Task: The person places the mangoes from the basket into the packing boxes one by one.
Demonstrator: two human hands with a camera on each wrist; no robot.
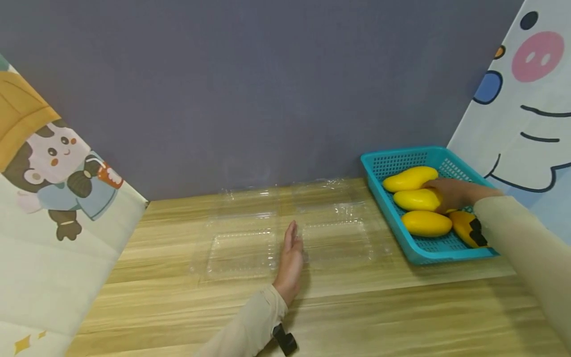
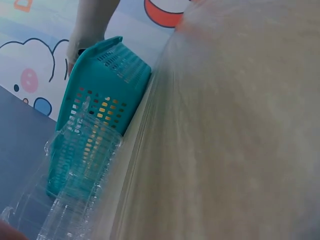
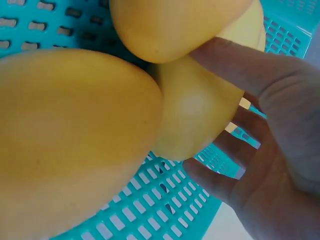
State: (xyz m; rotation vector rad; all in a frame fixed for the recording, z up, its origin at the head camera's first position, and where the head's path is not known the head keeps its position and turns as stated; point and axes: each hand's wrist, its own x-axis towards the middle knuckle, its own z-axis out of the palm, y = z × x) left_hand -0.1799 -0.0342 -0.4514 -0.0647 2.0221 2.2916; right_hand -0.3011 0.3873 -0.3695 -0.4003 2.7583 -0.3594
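Note:
My right hand (image 1: 452, 194) reaches into a teal plastic basket (image 1: 428, 257) holding several yellow mangoes. In the right wrist view its thumb (image 3: 240, 60) and fingers go round one mango (image 3: 195, 112); two other mangoes press close beside it. From the head view, part of that mango is hidden under the hand. Over on the left, my left hand (image 1: 290, 265) stands on edge with fingers straight, between a clear plastic container (image 1: 241, 250) and a second clear container (image 1: 336, 240). Nothing is held in it.
All of this stands on a wood-grain table (image 1: 383, 317). Behind it rises a grey panel (image 1: 276, 89). Cartoon-printed panels flank the table, the left panel (image 1: 35, 277) and the right panel (image 1: 535, 148), close beyond the basket.

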